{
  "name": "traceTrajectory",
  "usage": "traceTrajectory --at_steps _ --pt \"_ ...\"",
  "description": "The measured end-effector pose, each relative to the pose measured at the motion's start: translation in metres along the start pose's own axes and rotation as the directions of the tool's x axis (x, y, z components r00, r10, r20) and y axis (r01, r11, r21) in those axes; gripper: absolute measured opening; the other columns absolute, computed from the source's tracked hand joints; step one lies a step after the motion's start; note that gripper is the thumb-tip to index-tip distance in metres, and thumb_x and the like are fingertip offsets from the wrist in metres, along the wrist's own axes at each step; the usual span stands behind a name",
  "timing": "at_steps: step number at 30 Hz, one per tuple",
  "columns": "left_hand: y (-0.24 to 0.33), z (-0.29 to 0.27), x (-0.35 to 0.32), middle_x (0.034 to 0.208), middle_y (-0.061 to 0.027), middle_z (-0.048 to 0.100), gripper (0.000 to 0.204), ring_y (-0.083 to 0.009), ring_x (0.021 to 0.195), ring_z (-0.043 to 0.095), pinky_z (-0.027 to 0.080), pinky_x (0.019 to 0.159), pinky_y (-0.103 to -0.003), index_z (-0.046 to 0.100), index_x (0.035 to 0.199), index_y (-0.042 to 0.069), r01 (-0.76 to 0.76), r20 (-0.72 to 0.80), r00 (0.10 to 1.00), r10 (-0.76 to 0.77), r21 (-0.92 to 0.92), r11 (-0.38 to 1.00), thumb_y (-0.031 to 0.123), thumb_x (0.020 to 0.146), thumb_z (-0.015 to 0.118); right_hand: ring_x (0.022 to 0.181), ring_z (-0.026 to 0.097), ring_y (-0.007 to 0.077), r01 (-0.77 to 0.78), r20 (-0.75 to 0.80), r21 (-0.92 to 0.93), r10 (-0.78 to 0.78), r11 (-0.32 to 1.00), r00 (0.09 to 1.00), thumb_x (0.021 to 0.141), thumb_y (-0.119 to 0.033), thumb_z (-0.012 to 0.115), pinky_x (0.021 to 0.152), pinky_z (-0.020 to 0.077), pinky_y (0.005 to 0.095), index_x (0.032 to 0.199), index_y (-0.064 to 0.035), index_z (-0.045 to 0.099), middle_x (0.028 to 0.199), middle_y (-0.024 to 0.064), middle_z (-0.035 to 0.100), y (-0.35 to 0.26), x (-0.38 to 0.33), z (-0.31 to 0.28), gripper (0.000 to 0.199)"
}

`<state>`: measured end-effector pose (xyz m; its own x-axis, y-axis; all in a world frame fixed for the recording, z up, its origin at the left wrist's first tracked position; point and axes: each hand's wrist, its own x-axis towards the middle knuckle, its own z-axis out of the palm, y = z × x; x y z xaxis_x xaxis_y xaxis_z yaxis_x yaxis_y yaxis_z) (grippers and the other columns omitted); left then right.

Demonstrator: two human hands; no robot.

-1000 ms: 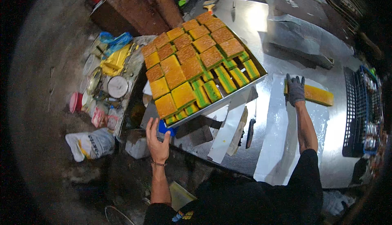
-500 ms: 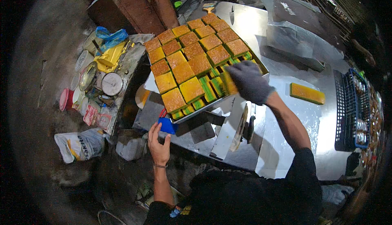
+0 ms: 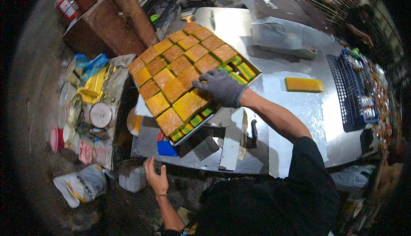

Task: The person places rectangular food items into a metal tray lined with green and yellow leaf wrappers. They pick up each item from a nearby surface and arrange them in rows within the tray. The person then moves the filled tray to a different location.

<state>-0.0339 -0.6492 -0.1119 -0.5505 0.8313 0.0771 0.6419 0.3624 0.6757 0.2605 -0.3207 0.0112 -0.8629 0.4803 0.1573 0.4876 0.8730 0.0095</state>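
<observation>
Rows of square cake pieces (image 3: 165,77) with golden-brown tops and green-and-yellow sides fill a shallow tray (image 3: 259,74), which sits tilted toward its front corner. My right hand (image 3: 220,87), in a grey knitted glove, reaches over the front row. Its fingers curl down over a yellow-topped cake piece (image 3: 191,103); thumb and grip underneath are hidden. To the right of the glove, striped cake sides (image 3: 245,71) show at a lower level. My bare left hand (image 3: 156,177) hangs empty beyond the table's front edge, fingers apart, below a flat blue piece (image 3: 167,148).
A long cake bar (image 3: 304,84) lies on the metal table, left of a blue basket (image 3: 364,86) of wrapped packs. Knives (image 3: 254,133) and a white board (image 3: 231,144) lie in front of the tray. Tubs (image 3: 100,115) crowd a side bench. A filled sack (image 3: 81,184) stands below.
My left hand has let go of the blue piece and drawn back toward me. My right hand has moved leftward along the front row, and the view has shifted.
</observation>
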Motion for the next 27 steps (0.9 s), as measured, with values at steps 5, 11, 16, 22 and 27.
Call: traceTrajectory --at_steps 5,11,16,22,27 --pt "-0.006 0.005 -0.007 0.145 -0.0196 0.05 0.054 -0.0383 0.133 0.05 0.042 0.112 -0.046 0.056 0.138 -0.001 -0.071 0.02 0.997 0.07 0.085 0.994 0.003 0.086 0.069 0.121 0.057 0.0382 -0.123 -0.216 0.298 0.193 0.947 0.957 0.079 -0.019 0.075 0.104 0.0452 0.0508 0.148 -0.014 0.05 0.13 0.0179 0.06 0.068 -0.108 0.02 0.073" --pt "-0.005 0.014 -0.029 0.138 -0.0184 0.054 0.053 -0.0373 0.128 0.054 0.047 0.107 -0.046 0.056 0.137 0.0 0.055 0.032 0.998 -0.063 0.194 0.979 -0.001 0.085 0.068 0.136 0.046 0.0461 -0.828 0.027 -0.018 0.829 0.56 0.559 0.08 -0.014 0.072 0.118 0.0324 0.0542 0.153 -0.0071 0.04 0.145 0.0218 0.053 0.222 -0.259 0.119 0.08" --pt "0.021 0.031 -0.04 0.135 -0.0188 0.056 0.052 -0.0379 0.125 0.056 0.048 0.105 -0.047 0.056 0.138 0.001 -0.026 0.079 0.997 0.011 0.189 0.982 0.001 0.087 0.069 0.136 0.046 0.0458 -0.642 0.124 -0.185 0.666 0.744 0.735 0.067 -0.02 0.087 0.121 0.026 0.0558 0.153 -0.007 0.04 0.137 0.0223 0.056 0.254 -0.315 0.166 0.099" --pt "0.037 0.031 -0.04 0.14 -0.0204 0.055 0.052 -0.039 0.126 0.056 0.046 0.107 -0.048 0.057 0.139 0.001 0.166 0.056 0.982 -0.182 0.217 0.962 0.006 0.089 0.07 0.124 0.054 0.0408 -0.798 -0.199 -0.004 0.782 0.602 0.591 0.073 -0.005 0.07 0.109 0.0405 0.0507 0.143 -0.0069 0.051 0.13 0.0217 0.059 0.21 -0.294 0.126 0.073" --pt "0.033 0.026 -0.023 0.141 -0.0198 0.055 0.052 -0.0377 0.128 0.055 0.045 0.108 -0.047 0.058 0.137 0.002 0.119 0.089 0.987 -0.137 0.178 0.977 0.006 0.088 0.071 0.131 0.049 0.0449 -0.443 -0.38 0.188 0.48 0.877 0.791 0.069 0.002 0.071 0.111 0.041 0.0505 0.145 -0.0044 0.046 0.138 0.0258 0.053 0.151 -0.197 0.035 0.081"
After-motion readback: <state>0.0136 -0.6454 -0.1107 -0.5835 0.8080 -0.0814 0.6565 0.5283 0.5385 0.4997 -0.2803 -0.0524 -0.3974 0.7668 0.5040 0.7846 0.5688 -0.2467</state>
